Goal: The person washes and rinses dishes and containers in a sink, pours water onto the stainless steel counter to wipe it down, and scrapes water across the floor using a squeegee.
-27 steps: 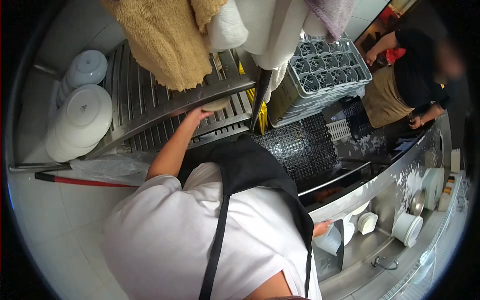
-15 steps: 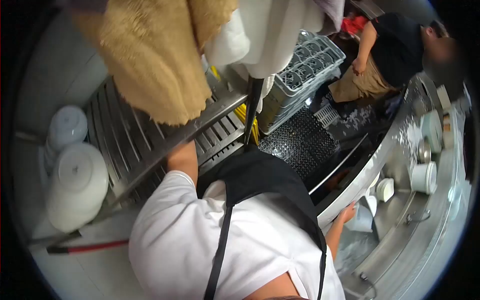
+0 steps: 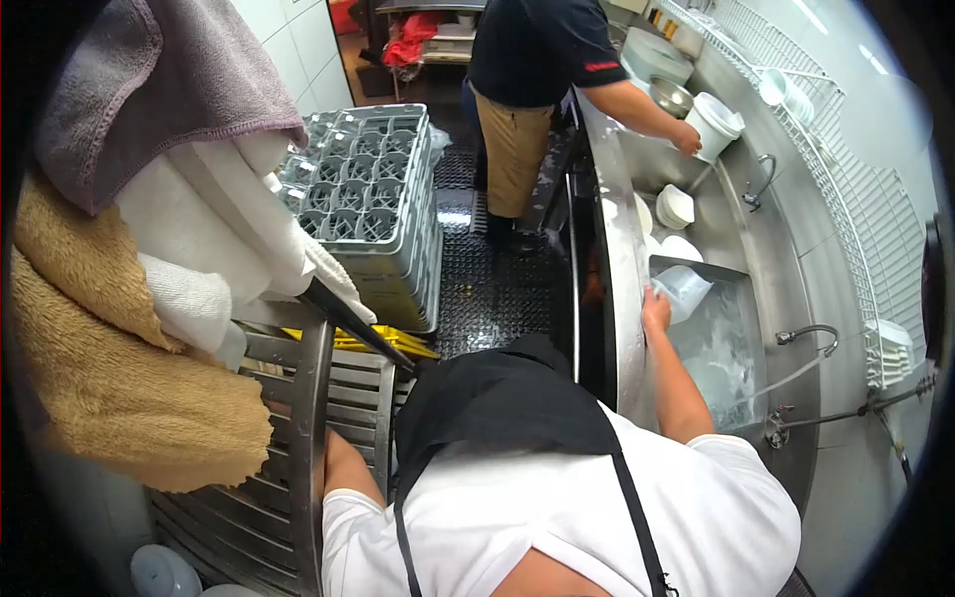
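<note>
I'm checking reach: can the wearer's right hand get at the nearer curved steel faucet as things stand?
Probably yes: only the water-filled steel basin seems to lie between the right hand and the faucet. The hand appears to hold a translucent white plastic container, which may need releasing first.

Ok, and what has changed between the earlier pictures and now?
The view has swung toward the steel sink. The left hand, earlier holding a pale flat object, is now hidden beneath the slatted metal shelf; release can't be confirmed. A black-shirted co-worker has brought a hand to the round white plastic bucket. The right hand still holds the translucent plastic container.
</note>
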{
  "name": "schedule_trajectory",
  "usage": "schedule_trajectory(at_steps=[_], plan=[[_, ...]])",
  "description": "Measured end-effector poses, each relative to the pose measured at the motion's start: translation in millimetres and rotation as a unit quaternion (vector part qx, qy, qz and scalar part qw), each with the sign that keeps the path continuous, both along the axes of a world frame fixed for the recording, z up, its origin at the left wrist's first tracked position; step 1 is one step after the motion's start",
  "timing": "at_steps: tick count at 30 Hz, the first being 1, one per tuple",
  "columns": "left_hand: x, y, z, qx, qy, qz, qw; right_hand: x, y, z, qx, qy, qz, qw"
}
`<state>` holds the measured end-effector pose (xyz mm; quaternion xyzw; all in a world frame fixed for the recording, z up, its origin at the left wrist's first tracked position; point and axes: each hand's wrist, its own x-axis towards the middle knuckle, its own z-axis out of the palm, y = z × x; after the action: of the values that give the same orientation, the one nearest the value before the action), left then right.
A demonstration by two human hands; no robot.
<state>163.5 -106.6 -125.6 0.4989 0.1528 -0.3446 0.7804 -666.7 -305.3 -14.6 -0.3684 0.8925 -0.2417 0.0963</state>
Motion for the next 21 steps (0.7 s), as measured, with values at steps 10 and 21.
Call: schedule_trajectory(at_steps=[10,21], plan=[[-9.6,7.9,-14.6,0.032,-0.026,-0.02,0.999,1.6,6.2,7.4,0.017,-0.023,0.002,1.0],[-49.5,35.6,-7.5,0.104,-0.071,-0.065,0.99,3.6,24.0,13.7,0.057,-0.062,0.011,0.996]])
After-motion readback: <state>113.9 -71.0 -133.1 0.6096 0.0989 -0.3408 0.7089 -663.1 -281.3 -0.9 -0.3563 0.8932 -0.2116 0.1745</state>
